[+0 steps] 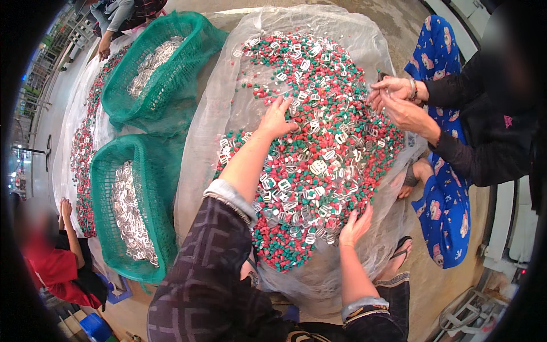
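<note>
A wide heap of small red, green and white pellets (285, 251), mixed with pale metal buckles (319, 167), is spread on a white mesh cloth (202, 142). My left hand (277, 119) reaches over the heap's left side, its fingers stretched and thumb apart, touching the pellets. At the lower right edge, my right hand (355, 229) rests against the heap with fingers extended. Neither hand visibly holds a piece. The buckles are flat frames with slots, scattered across the pile and thickest around its middle.
Two green mesh-lined baskets (101, 211) with metal buckles stand to the left. Another strip of pellets (85, 154) lies beyond them, with people beside it. Across the heap at right, a co-worker's hands (401, 108) meet over its edge.
</note>
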The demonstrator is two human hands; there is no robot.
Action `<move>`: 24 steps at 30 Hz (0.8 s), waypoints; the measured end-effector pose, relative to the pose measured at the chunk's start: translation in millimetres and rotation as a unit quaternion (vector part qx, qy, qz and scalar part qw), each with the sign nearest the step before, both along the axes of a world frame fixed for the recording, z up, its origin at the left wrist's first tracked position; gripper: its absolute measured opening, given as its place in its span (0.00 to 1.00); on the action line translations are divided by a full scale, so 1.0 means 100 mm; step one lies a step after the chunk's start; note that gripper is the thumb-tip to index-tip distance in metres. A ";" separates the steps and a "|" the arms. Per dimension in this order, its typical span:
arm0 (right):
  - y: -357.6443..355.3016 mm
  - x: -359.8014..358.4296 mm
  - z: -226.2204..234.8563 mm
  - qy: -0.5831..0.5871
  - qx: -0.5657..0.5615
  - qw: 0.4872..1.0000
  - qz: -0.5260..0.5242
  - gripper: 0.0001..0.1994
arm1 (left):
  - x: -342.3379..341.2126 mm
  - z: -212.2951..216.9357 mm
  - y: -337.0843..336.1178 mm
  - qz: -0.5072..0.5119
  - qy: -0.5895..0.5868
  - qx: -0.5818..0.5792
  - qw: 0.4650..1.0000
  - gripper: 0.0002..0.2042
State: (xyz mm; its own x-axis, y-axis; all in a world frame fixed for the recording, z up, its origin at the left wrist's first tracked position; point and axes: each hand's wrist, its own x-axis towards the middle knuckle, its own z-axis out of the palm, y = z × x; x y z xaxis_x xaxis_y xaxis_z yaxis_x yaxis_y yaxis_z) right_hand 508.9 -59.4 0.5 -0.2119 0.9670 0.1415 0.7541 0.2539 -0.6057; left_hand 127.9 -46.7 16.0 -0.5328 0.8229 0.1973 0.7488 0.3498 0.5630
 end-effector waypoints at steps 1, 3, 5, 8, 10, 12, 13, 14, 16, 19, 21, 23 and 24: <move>-0.05 -0.02 0.06 -0.001 -0.021 1.000 -0.015 0.27 | 0.02 -0.05 0.05 -0.026 -0.015 -0.031 0.999 0.26; -0.09 0.02 0.02 0.013 -0.016 1.000 -0.018 0.26 | 0.15 0.01 0.13 -0.095 -0.117 -0.083 0.985 0.24; -0.12 0.05 0.00 0.029 -0.028 0.999 -0.025 0.26 | 0.36 0.10 0.04 -0.126 -0.090 -0.081 0.985 0.22; -0.19 0.13 -0.06 0.017 -0.054 0.997 -0.054 0.26 | 0.68 0.14 -0.21 -0.172 -0.081 -0.080 0.979 0.21; -0.28 0.11 -0.07 0.014 -0.068 0.997 -0.042 0.26 | 0.82 0.20 -0.58 -0.233 -0.103 -0.037 0.966 0.20; -0.30 0.07 -0.08 0.029 -0.062 0.996 -0.065 0.27 | 0.95 0.53 -0.77 -0.294 -0.089 -0.054 0.950 0.19; -0.31 0.04 -0.04 0.042 -0.077 0.993 -0.081 0.27 | 1.00 0.56 -0.82 -0.314 -0.120 -0.054 0.940 0.19; -0.33 0.02 -0.01 0.054 -0.093 0.990 -0.096 0.27 | 1.04 0.59 -0.87 -0.333 -0.152 -0.054 0.929 0.19; -0.41 -0.07 0.05 0.048 -0.050 0.992 -0.110 0.23 | 1.11 0.85 -0.92 -0.345 -0.172 -0.067 0.920 0.18; -0.46 -0.29 0.30 0.133 -0.031 0.986 -0.098 0.18 | 1.18 1.17 -0.93 -0.371 -0.139 -0.061 0.916 0.19; -0.48 -0.48 0.51 0.247 -0.069 0.965 -0.048 0.17 | 1.21 1.45 -0.92 -0.386 -0.151 -0.078 0.907 0.19; -0.48 -0.63 0.80 0.435 -0.291 0.851 -0.028 0.17 | 1.26 1.60 -0.91 -0.387 -0.164 -0.099 0.902 0.19; -0.50 -0.67 1.11 0.493 -0.410 0.767 -0.027 0.17 | 1.30 1.71 -0.89 -0.377 -0.181 -0.110 0.902 0.19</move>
